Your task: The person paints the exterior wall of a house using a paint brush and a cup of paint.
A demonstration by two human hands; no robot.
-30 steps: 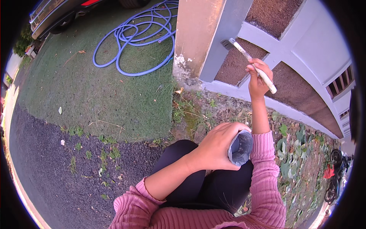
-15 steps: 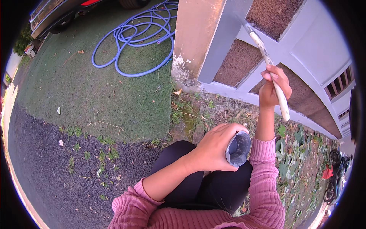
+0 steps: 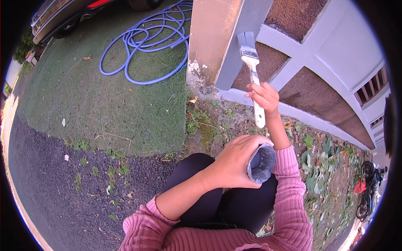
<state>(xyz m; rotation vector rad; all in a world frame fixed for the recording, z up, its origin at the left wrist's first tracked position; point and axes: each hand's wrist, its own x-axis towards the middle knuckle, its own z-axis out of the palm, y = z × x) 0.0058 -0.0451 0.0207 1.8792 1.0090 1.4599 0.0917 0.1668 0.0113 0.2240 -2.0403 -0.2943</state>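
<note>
Right grip (image 3: 266,99) holds a white-handled paintbrush (image 3: 252,67), axis six-to-twelve o'clock, bristles (image 3: 246,40) toward twelve. Left grip (image 3: 235,162) wraps a round grey cup (image 3: 262,165).

Head view, steeply down

Your left head-worn fisheye looks down from above your lap (image 3: 247,205), facing forward past your left hand (image 3: 234,161) and right hand (image 3: 266,98). Your sleeves (image 3: 289,188) sit close, entering from below; the wall (image 3: 351,46) stands farther out, upper right, and the car (image 3: 63,16) farther still, upper left.
</note>
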